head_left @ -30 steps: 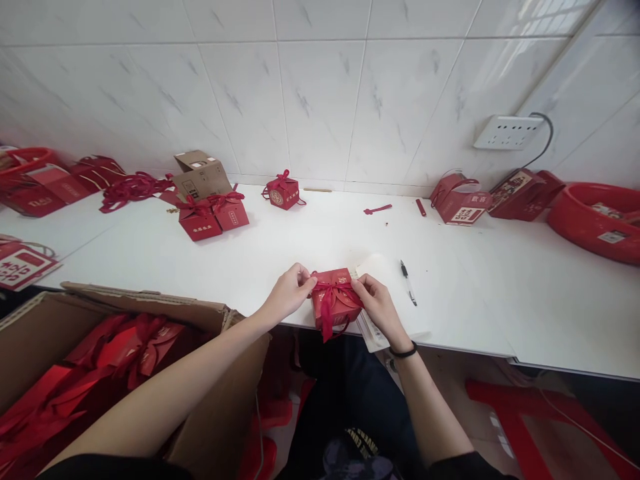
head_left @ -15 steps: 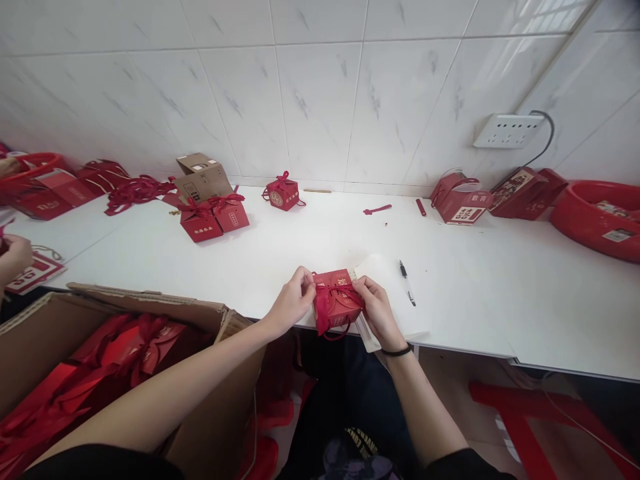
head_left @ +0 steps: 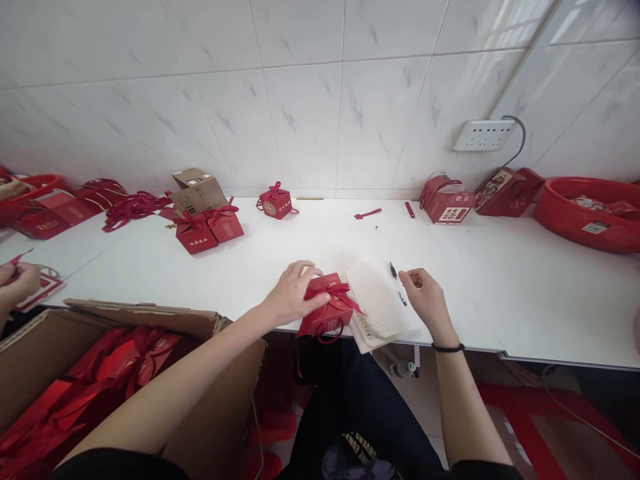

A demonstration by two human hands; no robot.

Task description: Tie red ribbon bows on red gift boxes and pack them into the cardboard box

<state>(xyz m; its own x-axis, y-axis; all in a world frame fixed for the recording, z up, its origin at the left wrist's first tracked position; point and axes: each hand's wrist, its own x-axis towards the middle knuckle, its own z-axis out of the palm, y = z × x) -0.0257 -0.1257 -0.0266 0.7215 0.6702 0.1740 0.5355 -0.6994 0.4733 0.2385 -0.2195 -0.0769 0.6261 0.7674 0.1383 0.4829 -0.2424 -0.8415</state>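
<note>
A red gift box (head_left: 331, 313) with a red ribbon bow on it stands at the front edge of the white table. My left hand (head_left: 295, 293) lies round its left side, the thumb across the front and the fingers over the back. Off the box, my right hand (head_left: 423, 293) hovers near the pen (head_left: 393, 270) with its fingers curled in a loose pinch; nothing can be made out in them. Between box and right hand lies an open notebook (head_left: 377, 300) with lined pages.
A cardboard carton (head_left: 205, 373) with red ribboned boxes is at the left. Red boxes (head_left: 207, 230), a small box (head_left: 277, 202), tangled ribbon (head_left: 133, 210) and a red basin (head_left: 585, 227) line the wall. Another person's hand (head_left: 20, 283) is at the far left.
My right hand has let go of the ribbon and moved right, uncovering the notebook. My left hand has shifted from pinching the ribbon to lying round the box. The view has shifted slightly.
</note>
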